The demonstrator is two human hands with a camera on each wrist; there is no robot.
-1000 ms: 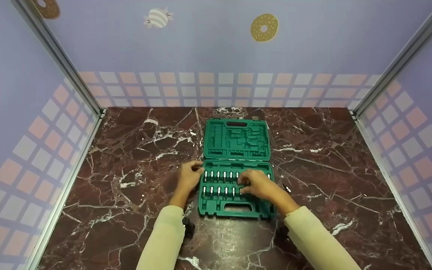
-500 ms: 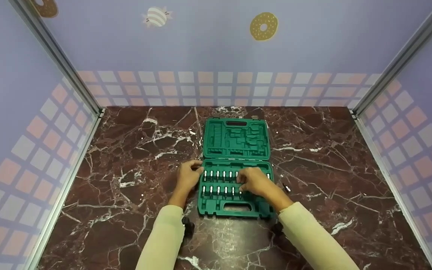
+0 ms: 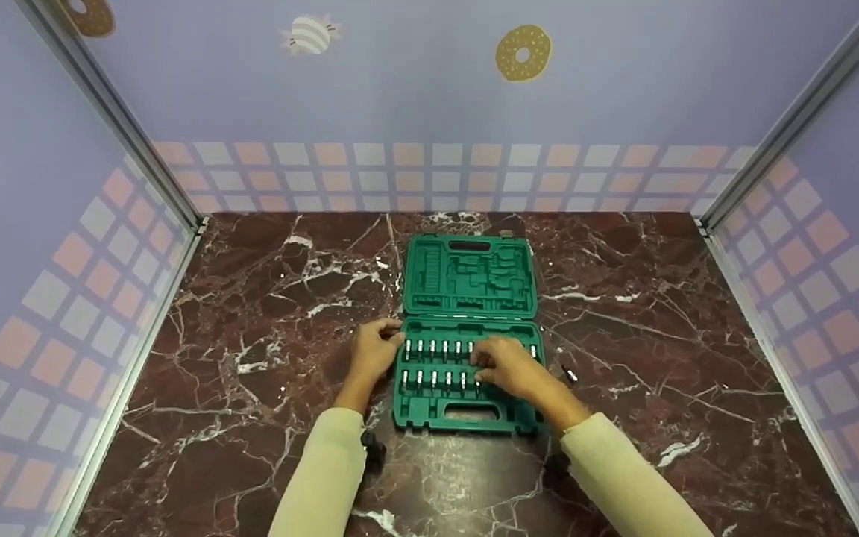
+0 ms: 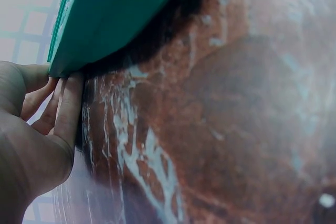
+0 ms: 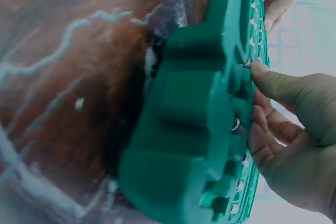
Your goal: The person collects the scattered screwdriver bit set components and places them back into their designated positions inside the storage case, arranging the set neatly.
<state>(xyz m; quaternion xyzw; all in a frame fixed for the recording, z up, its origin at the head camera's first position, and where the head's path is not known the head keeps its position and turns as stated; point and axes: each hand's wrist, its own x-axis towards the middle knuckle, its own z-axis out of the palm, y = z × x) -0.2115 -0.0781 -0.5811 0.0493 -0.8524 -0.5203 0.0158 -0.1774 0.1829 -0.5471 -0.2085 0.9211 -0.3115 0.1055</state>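
Observation:
A green tool case (image 3: 414, 409) lies open on the table, with two rows of silver-and-black bit sockets (image 3: 434, 379) in its near half. My left hand (image 3: 374, 349) holds the case's left side. In the left wrist view its thumb lies at the rim and its fingers (image 4: 67, 111) against the side wall. Over the right part of the rows is my right hand (image 3: 508, 364), hiding some sockets. Its thumb (image 5: 273, 81) touches a socket's end in the near row, with the other fingers apart from it, toward the far row.
A single loose bit socket (image 3: 570, 374) lies on the marbled table (image 3: 646, 328), right of the case. The case's lid (image 3: 470, 276), with moulded recesses, lies flat toward the back wall. Patterned walls (image 3: 429, 175) enclose the table at the back and sides.
My right hand has shifted slightly along the near row, and its forearm swung left, then back right. The left hand keeps its place on the case.

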